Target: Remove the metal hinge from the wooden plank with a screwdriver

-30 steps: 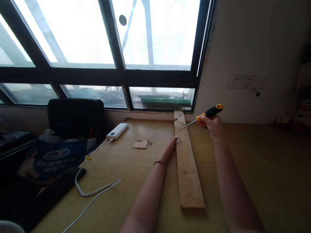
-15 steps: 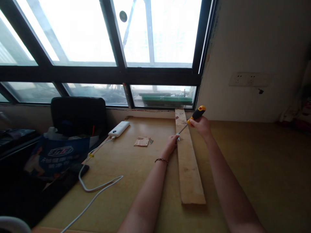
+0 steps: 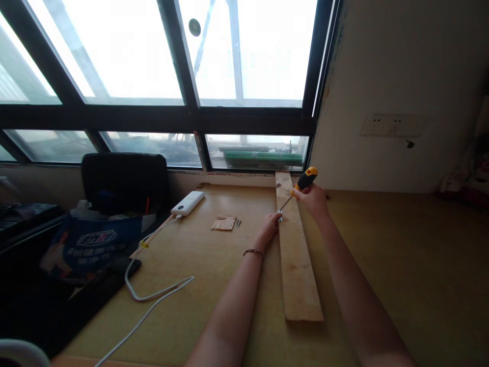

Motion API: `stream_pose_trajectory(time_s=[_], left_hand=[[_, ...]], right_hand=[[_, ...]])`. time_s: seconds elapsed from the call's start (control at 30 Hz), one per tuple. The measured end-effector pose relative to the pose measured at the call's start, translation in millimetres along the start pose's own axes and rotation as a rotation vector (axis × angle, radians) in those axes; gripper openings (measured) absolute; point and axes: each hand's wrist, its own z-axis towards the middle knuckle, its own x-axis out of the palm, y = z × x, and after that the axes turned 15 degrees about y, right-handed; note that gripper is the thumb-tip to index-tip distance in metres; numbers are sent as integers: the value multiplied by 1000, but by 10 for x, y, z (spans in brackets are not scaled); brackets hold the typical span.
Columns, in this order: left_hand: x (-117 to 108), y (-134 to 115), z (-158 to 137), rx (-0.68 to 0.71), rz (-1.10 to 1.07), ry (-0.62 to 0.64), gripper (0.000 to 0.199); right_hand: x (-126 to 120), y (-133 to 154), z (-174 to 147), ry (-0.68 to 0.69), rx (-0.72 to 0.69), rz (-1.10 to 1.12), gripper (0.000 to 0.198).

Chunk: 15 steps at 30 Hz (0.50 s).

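A long wooden board (image 3: pixel 300 265) lies on the table, its far end by the window wall. On its left edge sits a small metal hinge-like plate (image 3: pixel 280 215), pinched by the fingers of my left hand (image 3: pixel 269 228). My right hand (image 3: pixel 313 200) is closed around a screwdriver with a black and yellow handle (image 3: pixel 306 178). The shaft slants down to the left, and its tip meets the metal plate; the screw under it is too small to make out. Left of the board lie a thin wooden piece (image 3: pixel 224 223) and several small screws (image 3: pixel 238 223).
A white power bank (image 3: pixel 188 203) with a white cable (image 3: pixel 160 295) rests along the table's left side. Beyond that edge are a black chair (image 3: pixel 124 178) and a blue bag (image 3: pixel 95 250). The window and a wall with sockets (image 3: pixel 393 125) bound the back.
My right hand and the screwdriver handle have shifted slightly to the left, so the shaft stands a little steeper. My left hand stays at the metal plate.
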Motion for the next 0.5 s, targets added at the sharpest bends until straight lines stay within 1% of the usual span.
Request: stream_pose_trajectory(time_s=[0.07,0.13,0.23,0.3,0.33,0.37,0.5], left_hand=[[7,-7,-7,7,-27,2,11],[18,-19,-14,-5,-30,-21,11],[33,-35,-22,-18,-31,-45,11],[34,-37,-27,-18,-32,-54,11],[30,-35,-28,-14,-30,-54,11],[23,-31,-28,-11,-26,-50,11],[-18,-6,-17,4,-23,1,9]], right_hand=[[35,40,-25,32,-56,135,33],[53,82,-43,80,-86,269,37],[45,138,-62,211,-75,417,35],[40,165,-73,261,-66,450,31],[44,174,-78,245,-58,423,31],[53,179,-81,197,-48,365,31],[108,174,-78,-122,7,-2,41]])
